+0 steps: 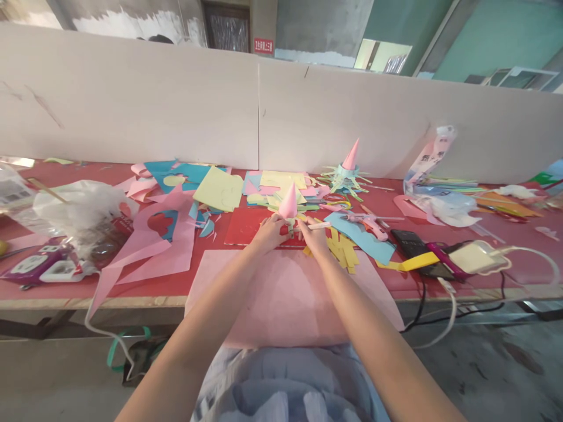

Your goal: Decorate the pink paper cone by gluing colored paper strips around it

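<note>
A pink paper cone (pixel 288 202) stands point up just beyond my fingers, with pale green paper around its base. My left hand (pixel 271 231) is closed at the left side of this paper piece, its fingertips on the lower part. On the other side, my right hand (pixel 313 235) is closed on a white pen-like stick (pixel 320 225) that juts out to the right. Where the fingers meet the small pale parts, detail is hard to make out. Beneath lies a red board (pixel 240 225). Yellow paper strips (pixel 345 252) lie beside my right hand.
A finished-looking cone piece with teal strips (pixel 347 176) stands at the back. To the right are a pink glue gun (pixel 369 223), a phone (pixel 411 246) and cables. Left are coloured paper sheets (pixel 219 189), a plastic bag (pixel 83 205) and a purple-white power strip (pixel 44 266). A pale partition (pixel 176 105) runs behind.
</note>
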Tool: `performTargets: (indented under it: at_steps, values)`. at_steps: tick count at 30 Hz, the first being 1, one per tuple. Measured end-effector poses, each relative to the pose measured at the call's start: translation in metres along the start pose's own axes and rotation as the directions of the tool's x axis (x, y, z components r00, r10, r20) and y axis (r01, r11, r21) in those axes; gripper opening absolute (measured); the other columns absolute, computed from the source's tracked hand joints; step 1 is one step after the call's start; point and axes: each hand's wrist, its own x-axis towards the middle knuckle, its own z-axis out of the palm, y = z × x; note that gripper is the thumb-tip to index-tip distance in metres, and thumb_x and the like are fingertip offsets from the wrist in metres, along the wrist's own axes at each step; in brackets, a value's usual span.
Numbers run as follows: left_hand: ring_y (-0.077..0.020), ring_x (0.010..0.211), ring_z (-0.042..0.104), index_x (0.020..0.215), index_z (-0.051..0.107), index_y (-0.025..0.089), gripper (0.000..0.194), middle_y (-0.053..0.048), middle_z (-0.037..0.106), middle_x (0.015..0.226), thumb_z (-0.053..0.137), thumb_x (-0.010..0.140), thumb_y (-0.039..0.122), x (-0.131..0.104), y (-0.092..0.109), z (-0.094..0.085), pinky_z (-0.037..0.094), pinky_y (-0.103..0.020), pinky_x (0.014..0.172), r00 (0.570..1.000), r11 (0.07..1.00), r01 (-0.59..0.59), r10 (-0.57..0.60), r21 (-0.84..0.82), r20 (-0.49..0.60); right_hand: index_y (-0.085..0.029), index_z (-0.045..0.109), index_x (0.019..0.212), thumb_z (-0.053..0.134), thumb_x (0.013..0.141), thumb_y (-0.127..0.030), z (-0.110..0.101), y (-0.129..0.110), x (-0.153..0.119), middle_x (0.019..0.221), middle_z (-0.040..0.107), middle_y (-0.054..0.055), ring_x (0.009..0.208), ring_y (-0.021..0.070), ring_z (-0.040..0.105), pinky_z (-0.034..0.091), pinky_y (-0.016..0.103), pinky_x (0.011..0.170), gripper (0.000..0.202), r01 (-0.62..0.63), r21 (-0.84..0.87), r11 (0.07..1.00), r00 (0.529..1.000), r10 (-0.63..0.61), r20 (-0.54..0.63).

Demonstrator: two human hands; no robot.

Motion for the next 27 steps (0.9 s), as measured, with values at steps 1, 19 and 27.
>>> performTargets:
  at_steps: [1, 19, 27]
  values:
    - [-0.0258, 0.111, 0.051, 0.110, 0.062, 0.023, 0.034, -0.007, 0.053, 0.118, 0.061, 0.078, 0.035, -0.0002, 0.0002, -0.0002, 0.036, -0.042, 0.103, 1.000, 1.000, 0.000, 0.000, 0.000, 0.001, -0.023, 0.044, 0.057, 0.052, 0.078, -0.040, -0.0001, 0.0005, 0.0001, 0.037, 0.045, -0.007, 0.039, 0.0114, 0.042, 0.030, 0.023, 0.044, 0.028, -0.001, -0.006, 1.000, 1.000, 0.001, -0.003]
    - [-0.0252, 0.112, 0.050, 0.111, 0.061, 0.026, 0.034, -0.006, 0.052, 0.119, 0.061, 0.079, 0.036, -0.0001, -0.0009, 0.0002, 0.035, -0.041, 0.104, 1.000, 1.000, 0.006, -0.006, 0.000, 0.007, -0.024, 0.043, 0.056, 0.049, 0.078, -0.032, -0.0013, 0.0038, 0.0004, 0.036, 0.043, -0.007, 0.040, 0.0123, 0.042, 0.033, 0.024, 0.046, 0.024, -0.009, -0.030, 1.000, 1.000, 0.008, -0.030]
    - [-0.0261, 0.112, 0.050, 0.112, 0.062, 0.025, 0.036, -0.006, 0.052, 0.119, 0.062, 0.078, 0.036, 0.0000, -0.0014, 0.0007, 0.034, -0.042, 0.104, 1.000, 1.000, 0.007, -0.007, 0.009, 0.013, -0.023, 0.045, 0.055, 0.050, 0.077, -0.033, -0.0011, 0.0054, 0.0004, 0.036, 0.045, -0.007, 0.039, 0.0117, 0.043, 0.032, 0.023, 0.044, 0.024, -0.030, -0.013, 0.999, 1.000, 0.030, -0.004]
